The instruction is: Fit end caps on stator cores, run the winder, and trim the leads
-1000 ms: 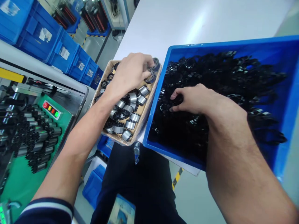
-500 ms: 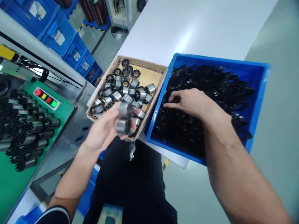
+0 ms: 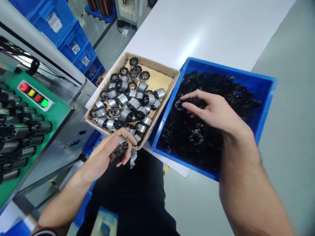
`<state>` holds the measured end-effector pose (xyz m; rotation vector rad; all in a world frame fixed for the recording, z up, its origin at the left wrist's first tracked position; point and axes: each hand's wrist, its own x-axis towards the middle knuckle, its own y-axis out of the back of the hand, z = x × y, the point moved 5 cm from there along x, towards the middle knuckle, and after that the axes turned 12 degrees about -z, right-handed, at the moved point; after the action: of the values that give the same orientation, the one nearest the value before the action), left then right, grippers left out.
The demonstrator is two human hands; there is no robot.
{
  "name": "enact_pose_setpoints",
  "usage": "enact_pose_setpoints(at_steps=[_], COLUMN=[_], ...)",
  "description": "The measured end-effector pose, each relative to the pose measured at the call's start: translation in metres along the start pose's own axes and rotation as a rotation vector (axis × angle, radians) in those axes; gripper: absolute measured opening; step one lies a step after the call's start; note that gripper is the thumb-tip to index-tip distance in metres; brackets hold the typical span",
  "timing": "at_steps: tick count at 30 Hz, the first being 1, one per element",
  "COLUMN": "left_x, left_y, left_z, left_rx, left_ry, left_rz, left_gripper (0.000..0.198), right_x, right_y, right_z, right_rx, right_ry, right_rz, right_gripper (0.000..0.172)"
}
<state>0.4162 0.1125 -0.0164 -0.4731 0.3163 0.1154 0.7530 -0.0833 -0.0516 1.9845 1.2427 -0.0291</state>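
Far left, we've got a green machine panel [image 3: 41,113] with rows of sleeved black-and-silver cylinders [image 3: 17,131] lying across it. Moving over, our left hand [image 3: 105,155] has its fingers curled around a black-and-silver part [image 3: 119,151], just off the near corner of a cardboard tray [image 3: 152,62]. That tray's loaded with dozens of silver-banded toothed parts [image 3: 125,101], lying loose, bare cardboard showing toward its far corner. Over on the right, our right hand [image 3: 209,106], fingers half open, is down among black toothed rings [image 3: 197,141] heaped in a blue plastic bin [image 3: 221,67]; we can't tell if it has one. The tally: a solid batch in the tray, plenty left in the bin.
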Motion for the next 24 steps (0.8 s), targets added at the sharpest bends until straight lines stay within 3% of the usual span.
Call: enact_pose_setpoints(at_steps=[4, 8, 10, 16, 20, 24], left_x=[0.035, 0.075, 0.090, 0.107, 0.111, 0.112], left_y=[-0.022, -0.049, -0.058, -0.063, -0.065, -0.066], left_z=[0.010, 0.018, 0.020, 0.025, 0.024, 0.020], left_rx=[0.117, 0.168, 0.146, 0.186, 0.170, 0.128], left_ry=[-0.096, -0.209, -0.231, -0.198, -0.177, -0.203], left_rz=[0.097, 0.120, 0.103, 0.172, 0.141, 0.086], left_gripper=[0.030, 0.038, 0.044, 0.055, 0.057, 0.050], right_x=[-0.019, -0.025, -0.021, -0.009, -0.015, -0.021], right_y=[-0.006, -0.026, -0.042, -0.071, -0.063, -0.052], right_z=[-0.024, -0.053, -0.060, -0.064, -0.064, -0.065], right_rx=[0.407, 0.843, 0.935, 0.985, 0.901, 0.805], right_ry=[0.218, 0.565, 0.633, 0.653, 0.590, 0.645], right_rz=[0.038, -0.066, -0.140, -0.158, -0.116, -0.029], right_gripper=[0.044, 0.032, 0.025, 0.043, 0.043, 0.037])
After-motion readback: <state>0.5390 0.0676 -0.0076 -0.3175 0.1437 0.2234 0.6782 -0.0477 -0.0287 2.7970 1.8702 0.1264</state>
